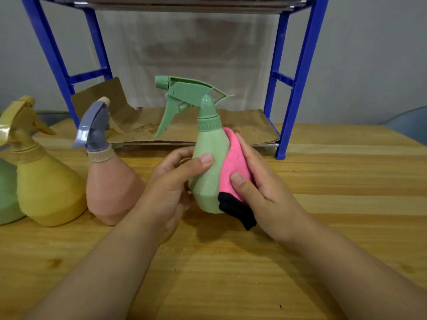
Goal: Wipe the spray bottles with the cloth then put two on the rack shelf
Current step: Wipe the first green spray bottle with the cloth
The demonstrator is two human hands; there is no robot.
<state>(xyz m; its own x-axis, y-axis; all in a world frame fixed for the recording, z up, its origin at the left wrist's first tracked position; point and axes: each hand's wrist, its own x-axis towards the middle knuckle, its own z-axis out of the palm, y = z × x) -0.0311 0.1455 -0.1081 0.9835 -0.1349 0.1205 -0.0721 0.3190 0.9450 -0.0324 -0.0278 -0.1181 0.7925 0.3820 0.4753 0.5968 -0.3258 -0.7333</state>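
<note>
A light green spray bottle (206,179) is held upright just above the wooden table, its nozzle pointing left. My left hand (172,185) grips its body from the left, thumb across the front. My right hand (261,192) presses a pink cloth with a black edge (234,167) against the bottle's right side. A pink bottle with a grey trigger (111,185) stands to the left, then a yellow bottle (46,188), and part of another green bottle (7,195) at the frame's left edge. The blue rack (298,72) stands behind, its lower shelf lined with brown paper (184,128).
The wooden table (323,181) stretches right of my hands and toward me. An upper rack shelf (180,3) crosses the top of the view. A grey wall lies behind. A blue-grey object (409,125) shows at the far right edge.
</note>
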